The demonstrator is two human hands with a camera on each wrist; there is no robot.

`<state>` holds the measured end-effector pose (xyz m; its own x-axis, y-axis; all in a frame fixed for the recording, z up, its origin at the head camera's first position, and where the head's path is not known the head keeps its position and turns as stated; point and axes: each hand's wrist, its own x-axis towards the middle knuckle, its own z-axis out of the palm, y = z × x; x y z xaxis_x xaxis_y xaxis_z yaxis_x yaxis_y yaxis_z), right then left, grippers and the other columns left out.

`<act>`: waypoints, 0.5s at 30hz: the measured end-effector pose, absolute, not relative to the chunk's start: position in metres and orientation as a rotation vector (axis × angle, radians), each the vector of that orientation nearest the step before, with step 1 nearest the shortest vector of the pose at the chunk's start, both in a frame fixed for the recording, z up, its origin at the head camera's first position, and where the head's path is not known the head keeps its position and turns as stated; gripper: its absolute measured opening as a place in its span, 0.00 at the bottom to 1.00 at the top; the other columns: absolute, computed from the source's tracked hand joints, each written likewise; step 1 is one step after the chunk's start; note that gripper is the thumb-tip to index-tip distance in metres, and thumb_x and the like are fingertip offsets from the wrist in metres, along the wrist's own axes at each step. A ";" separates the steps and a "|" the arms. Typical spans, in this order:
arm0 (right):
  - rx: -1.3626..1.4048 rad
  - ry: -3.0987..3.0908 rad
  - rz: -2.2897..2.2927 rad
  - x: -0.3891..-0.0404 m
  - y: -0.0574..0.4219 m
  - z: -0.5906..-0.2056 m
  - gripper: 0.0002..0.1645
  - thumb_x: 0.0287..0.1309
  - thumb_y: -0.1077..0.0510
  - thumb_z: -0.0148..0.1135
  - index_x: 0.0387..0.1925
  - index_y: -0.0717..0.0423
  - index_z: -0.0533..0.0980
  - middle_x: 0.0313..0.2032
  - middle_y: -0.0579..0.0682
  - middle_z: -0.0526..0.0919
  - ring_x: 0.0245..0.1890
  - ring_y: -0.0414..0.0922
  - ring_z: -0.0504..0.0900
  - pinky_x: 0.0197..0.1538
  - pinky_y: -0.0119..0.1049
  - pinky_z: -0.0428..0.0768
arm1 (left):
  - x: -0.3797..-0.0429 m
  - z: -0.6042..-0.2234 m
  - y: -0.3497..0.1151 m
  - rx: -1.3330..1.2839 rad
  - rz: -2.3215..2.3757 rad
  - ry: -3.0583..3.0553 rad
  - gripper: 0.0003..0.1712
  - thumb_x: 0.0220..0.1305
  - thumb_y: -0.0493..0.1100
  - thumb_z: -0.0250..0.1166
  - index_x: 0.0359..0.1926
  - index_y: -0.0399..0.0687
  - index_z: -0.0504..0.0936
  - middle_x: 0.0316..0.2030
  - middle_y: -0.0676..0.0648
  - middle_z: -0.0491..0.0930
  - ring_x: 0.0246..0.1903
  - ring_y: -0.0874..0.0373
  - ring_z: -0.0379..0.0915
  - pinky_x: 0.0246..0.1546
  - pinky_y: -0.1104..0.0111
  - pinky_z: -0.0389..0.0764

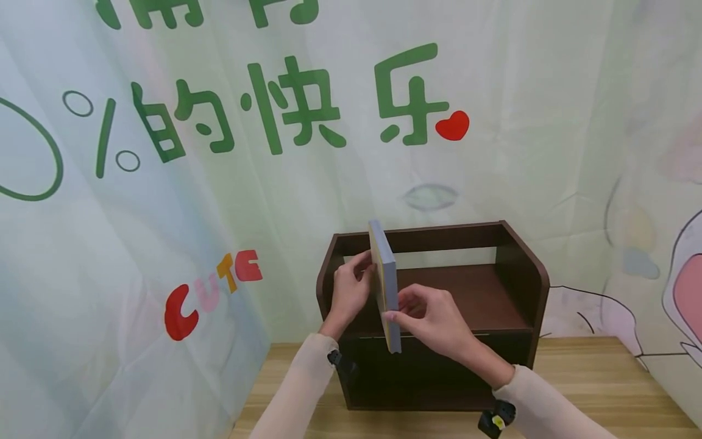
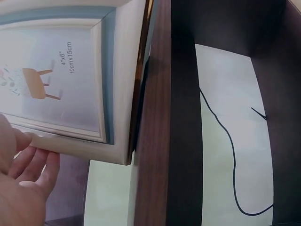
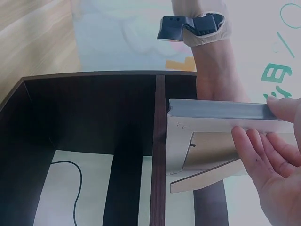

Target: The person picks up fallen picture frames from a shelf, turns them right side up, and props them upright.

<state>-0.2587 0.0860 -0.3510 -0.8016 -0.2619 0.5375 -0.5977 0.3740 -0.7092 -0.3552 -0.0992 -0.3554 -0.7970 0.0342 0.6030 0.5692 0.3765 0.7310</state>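
Both hands hold a photo frame (image 1: 390, 283), seen nearly edge-on in the head view, upright over the front of a dark brown shelf unit (image 1: 471, 296). My left hand (image 1: 351, 291) grips it on the left, with thumb and fingers at its pale border in the left wrist view. A blue inner band surrounds a printed insert (image 2: 51, 84) marked 4"x6". My right hand (image 1: 436, 317) pinches the blue-grey side edge, thumb on that edge and fingers against the back. In the right wrist view a support leg (image 3: 207, 176) angles out from the back.
The shelf unit stands on a wood-grain table (image 1: 592, 366), with raised side panels and a back rail (image 1: 450, 236) above an open slot. Behind hangs a printed cloth (image 1: 307, 195) with green characters and a red heart (image 1: 453, 125). Each wrist wears a black camera strap (image 1: 498, 418).
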 end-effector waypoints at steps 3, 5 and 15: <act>0.748 -2.304 1.400 -0.258 0.086 -0.351 0.17 0.52 0.44 0.73 0.38 0.47 0.80 0.29 0.43 0.84 0.26 0.35 0.83 0.33 0.30 0.84 | -0.354 -0.356 -0.098 -0.520 -1.441 -2.148 0.17 0.68 0.39 0.62 0.57 0.47 0.81 0.50 0.44 0.85 0.50 0.52 0.84 0.51 0.56 0.84; 0.747 -2.306 1.399 -0.257 0.086 -0.351 0.17 0.52 0.44 0.73 0.38 0.47 0.80 0.29 0.43 0.84 0.26 0.35 0.83 0.34 0.30 0.84 | -0.354 -0.356 -0.098 -0.521 -1.441 -2.152 0.17 0.69 0.39 0.62 0.58 0.48 0.81 0.50 0.44 0.85 0.50 0.52 0.84 0.52 0.56 0.84; 0.740 -2.313 1.395 -0.256 0.086 -0.351 0.17 0.53 0.45 0.73 0.39 0.48 0.79 0.30 0.43 0.84 0.26 0.35 0.83 0.35 0.30 0.84 | -0.349 -0.354 -0.099 -0.474 -1.416 -2.164 0.18 0.70 0.40 0.61 0.59 0.48 0.80 0.54 0.45 0.83 0.52 0.53 0.83 0.52 0.58 0.83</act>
<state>-0.2564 0.0864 -0.3512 -0.8068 -0.2574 0.5318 -0.5905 0.3821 -0.7108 -0.3487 -0.0988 -0.3541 -0.8108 0.0136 0.5852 0.5416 0.3967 0.7411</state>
